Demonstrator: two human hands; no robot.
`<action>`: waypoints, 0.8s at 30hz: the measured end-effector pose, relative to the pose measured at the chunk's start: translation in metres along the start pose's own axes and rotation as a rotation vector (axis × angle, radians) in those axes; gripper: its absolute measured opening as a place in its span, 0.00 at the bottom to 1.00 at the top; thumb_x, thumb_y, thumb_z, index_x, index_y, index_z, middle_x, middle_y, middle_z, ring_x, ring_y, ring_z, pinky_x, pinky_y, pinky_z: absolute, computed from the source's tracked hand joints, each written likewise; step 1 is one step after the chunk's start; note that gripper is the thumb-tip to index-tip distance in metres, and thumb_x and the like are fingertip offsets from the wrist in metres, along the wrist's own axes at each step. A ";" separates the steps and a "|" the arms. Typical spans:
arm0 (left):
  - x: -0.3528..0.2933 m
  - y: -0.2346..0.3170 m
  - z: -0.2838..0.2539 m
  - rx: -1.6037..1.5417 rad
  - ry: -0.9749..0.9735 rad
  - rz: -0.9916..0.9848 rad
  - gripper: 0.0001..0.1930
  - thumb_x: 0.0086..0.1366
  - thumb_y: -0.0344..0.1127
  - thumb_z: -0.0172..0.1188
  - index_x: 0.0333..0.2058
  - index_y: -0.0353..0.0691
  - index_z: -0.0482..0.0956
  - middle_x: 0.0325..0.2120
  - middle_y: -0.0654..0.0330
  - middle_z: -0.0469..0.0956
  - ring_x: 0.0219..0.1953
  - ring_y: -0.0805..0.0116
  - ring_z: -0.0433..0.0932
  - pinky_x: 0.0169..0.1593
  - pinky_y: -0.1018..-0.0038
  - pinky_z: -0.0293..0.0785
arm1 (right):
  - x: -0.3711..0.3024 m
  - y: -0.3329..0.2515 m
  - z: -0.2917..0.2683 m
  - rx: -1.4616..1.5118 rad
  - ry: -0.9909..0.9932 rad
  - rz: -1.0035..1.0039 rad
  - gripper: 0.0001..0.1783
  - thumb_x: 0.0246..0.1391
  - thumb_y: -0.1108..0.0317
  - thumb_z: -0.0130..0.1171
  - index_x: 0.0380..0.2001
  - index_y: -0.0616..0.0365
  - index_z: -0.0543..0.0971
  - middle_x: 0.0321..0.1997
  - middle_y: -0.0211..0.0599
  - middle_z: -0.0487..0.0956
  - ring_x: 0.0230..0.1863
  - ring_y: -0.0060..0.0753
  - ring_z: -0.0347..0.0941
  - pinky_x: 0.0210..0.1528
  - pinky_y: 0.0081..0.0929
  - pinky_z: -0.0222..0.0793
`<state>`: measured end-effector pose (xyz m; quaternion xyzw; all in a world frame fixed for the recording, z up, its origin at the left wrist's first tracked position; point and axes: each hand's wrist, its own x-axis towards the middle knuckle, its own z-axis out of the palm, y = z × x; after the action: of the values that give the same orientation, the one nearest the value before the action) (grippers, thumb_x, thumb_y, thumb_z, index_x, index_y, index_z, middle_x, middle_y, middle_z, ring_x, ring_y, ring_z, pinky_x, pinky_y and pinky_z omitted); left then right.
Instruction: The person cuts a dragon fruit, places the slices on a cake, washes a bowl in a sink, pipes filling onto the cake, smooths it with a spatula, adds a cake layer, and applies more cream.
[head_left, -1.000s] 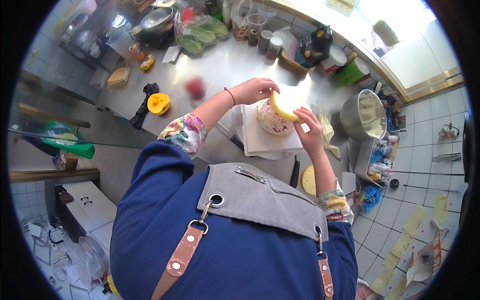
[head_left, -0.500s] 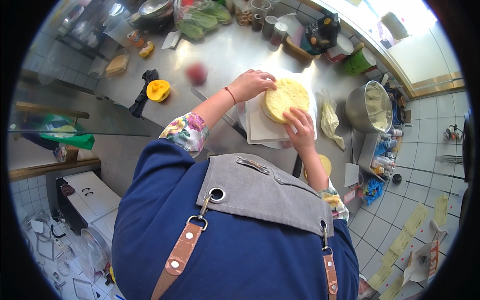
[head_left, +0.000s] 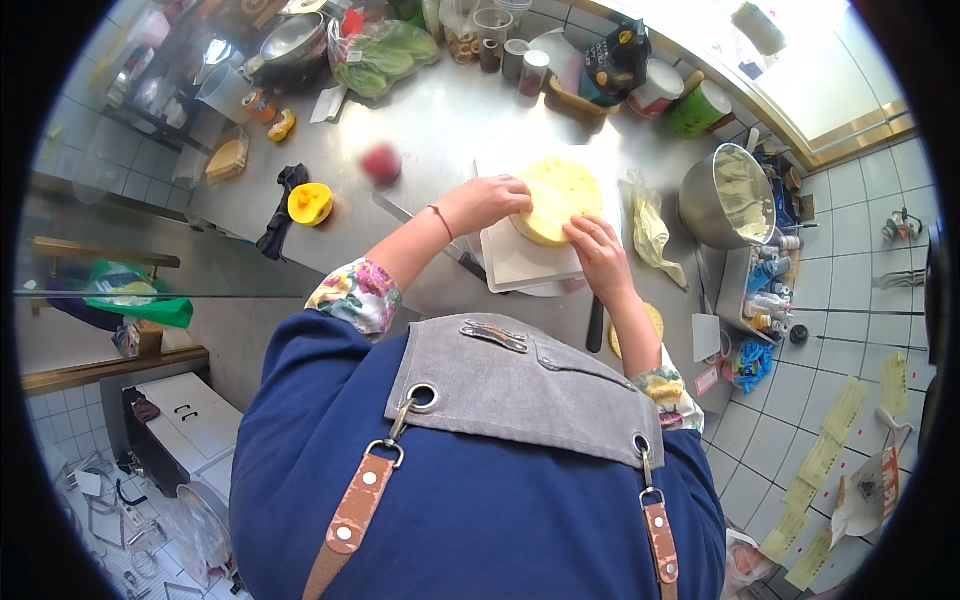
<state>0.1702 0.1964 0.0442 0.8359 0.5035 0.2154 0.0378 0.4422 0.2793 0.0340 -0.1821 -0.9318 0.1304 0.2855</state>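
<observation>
A round yellow sponge cake layer [head_left: 562, 198] lies on a white board [head_left: 512, 262] in front of me. My left hand [head_left: 487, 205] has its bent fingers on the cake's left edge. At the near right edge, my right hand [head_left: 602, 255] grips the rim with its fingertips. Under my right forearm another yellow sponge round [head_left: 652, 326] is partly hidden. A black handle [head_left: 596, 325] sticks out beside it. Left of the board lies a long knife [head_left: 395, 210], partly covered by my left arm. A piping bag [head_left: 652, 235] with pale cream rests to the right.
At the right stands a steel mixing bowl [head_left: 728, 205] with pale cream inside. A yellow cut piece [head_left: 310, 204] and a round red thing [head_left: 381, 163] lie to the left. Bagged greens [head_left: 385, 58], jars [head_left: 534, 72] and tubs [head_left: 700, 108] line the back.
My left hand has slid down slightly along the cake's left side, and my right hand has shifted a little along its near edge. The view has moved slightly.
</observation>
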 end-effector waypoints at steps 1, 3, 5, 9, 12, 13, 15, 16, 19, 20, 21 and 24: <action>0.004 -0.002 0.000 0.030 -0.016 -0.007 0.09 0.60 0.27 0.57 0.40 0.45 0.79 0.44 0.65 0.79 0.50 0.64 0.78 0.51 0.71 0.78 | 0.001 0.001 0.000 -0.009 0.008 0.002 0.16 0.51 0.76 0.64 0.45 0.53 0.83 0.49 0.36 0.81 0.54 0.44 0.75 0.53 0.37 0.76; 0.009 -0.001 -0.003 0.087 -0.049 -0.026 0.08 0.60 0.27 0.57 0.38 0.45 0.79 0.43 0.65 0.79 0.50 0.65 0.78 0.51 0.71 0.78 | 0.002 0.001 -0.002 -0.024 0.019 0.005 0.15 0.51 0.76 0.63 0.44 0.54 0.83 0.48 0.36 0.82 0.53 0.43 0.76 0.52 0.37 0.76; 0.009 0.001 -0.011 0.106 -0.022 -0.053 0.08 0.60 0.28 0.57 0.38 0.46 0.79 0.42 0.65 0.80 0.49 0.65 0.78 0.50 0.71 0.78 | 0.005 -0.002 -0.003 -0.047 0.040 -0.009 0.14 0.51 0.76 0.63 0.43 0.54 0.83 0.47 0.36 0.82 0.52 0.43 0.76 0.51 0.36 0.77; 0.004 0.000 -0.010 0.133 -0.036 -0.082 0.09 0.60 0.29 0.57 0.39 0.46 0.79 0.42 0.65 0.80 0.49 0.65 0.78 0.51 0.71 0.78 | -0.003 -0.005 0.007 -0.043 0.070 0.018 0.16 0.49 0.76 0.64 0.43 0.54 0.83 0.48 0.36 0.81 0.52 0.43 0.76 0.51 0.36 0.77; -0.004 0.005 -0.002 0.138 0.091 -0.005 0.10 0.60 0.29 0.58 0.40 0.46 0.80 0.44 0.65 0.81 0.50 0.65 0.79 0.51 0.69 0.78 | -0.008 -0.012 0.015 -0.023 0.093 0.082 0.17 0.50 0.78 0.62 0.44 0.54 0.83 0.49 0.37 0.81 0.54 0.44 0.75 0.53 0.37 0.76; -0.007 0.007 -0.001 0.102 0.131 -0.041 0.11 0.60 0.28 0.58 0.41 0.46 0.80 0.44 0.65 0.81 0.50 0.65 0.79 0.51 0.69 0.78 | -0.008 -0.012 0.013 -0.029 0.074 0.084 0.17 0.50 0.78 0.61 0.45 0.54 0.83 0.50 0.37 0.81 0.55 0.44 0.75 0.54 0.38 0.75; -0.013 0.009 -0.003 0.035 0.214 -0.104 0.12 0.60 0.26 0.58 0.42 0.46 0.81 0.45 0.64 0.81 0.50 0.64 0.79 0.51 0.67 0.78 | -0.005 -0.012 0.006 -0.048 0.043 0.087 0.17 0.52 0.78 0.59 0.46 0.53 0.83 0.51 0.38 0.80 0.56 0.45 0.74 0.56 0.39 0.73; -0.013 0.008 -0.003 -0.070 0.256 -0.169 0.12 0.61 0.25 0.58 0.43 0.44 0.81 0.45 0.63 0.81 0.47 0.62 0.80 0.50 0.68 0.78 | -0.002 -0.010 0.002 -0.053 0.059 0.112 0.17 0.53 0.77 0.58 0.47 0.53 0.82 0.51 0.38 0.80 0.56 0.45 0.73 0.56 0.39 0.73; -0.007 0.009 -0.011 -0.247 0.326 -0.449 0.11 0.64 0.28 0.58 0.45 0.41 0.81 0.43 0.60 0.81 0.44 0.62 0.81 0.47 0.68 0.79 | 0.008 0.002 -0.010 -0.017 0.115 0.236 0.17 0.55 0.74 0.58 0.49 0.53 0.82 0.52 0.39 0.80 0.56 0.47 0.73 0.57 0.39 0.71; -0.001 0.003 -0.011 -0.316 0.307 -0.548 0.12 0.65 0.33 0.60 0.46 0.39 0.81 0.41 0.56 0.82 0.39 0.63 0.82 0.43 0.68 0.79 | 0.019 0.012 -0.011 0.031 0.136 0.306 0.17 0.55 0.73 0.58 0.49 0.53 0.81 0.52 0.40 0.79 0.55 0.47 0.73 0.56 0.39 0.71; 0.009 0.000 -0.011 -0.314 0.280 -0.580 0.12 0.64 0.34 0.61 0.46 0.39 0.81 0.40 0.56 0.82 0.37 0.64 0.83 0.42 0.69 0.79 | 0.029 0.025 -0.011 0.077 0.158 0.379 0.17 0.55 0.72 0.59 0.49 0.53 0.81 0.52 0.41 0.79 0.55 0.48 0.73 0.56 0.39 0.71; 0.033 -0.010 -0.005 -0.295 0.229 -0.653 0.16 0.62 0.41 0.65 0.46 0.39 0.81 0.37 0.55 0.82 0.32 0.64 0.83 0.41 0.69 0.79 | 0.052 0.060 0.004 0.164 0.070 0.530 0.19 0.56 0.68 0.62 0.52 0.55 0.80 0.49 0.46 0.79 0.45 0.46 0.77 0.51 0.38 0.73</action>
<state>0.1727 0.2290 0.0566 0.5872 0.7082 0.3543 0.1677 0.4160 0.3546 0.0350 -0.4002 -0.8277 0.2690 0.2872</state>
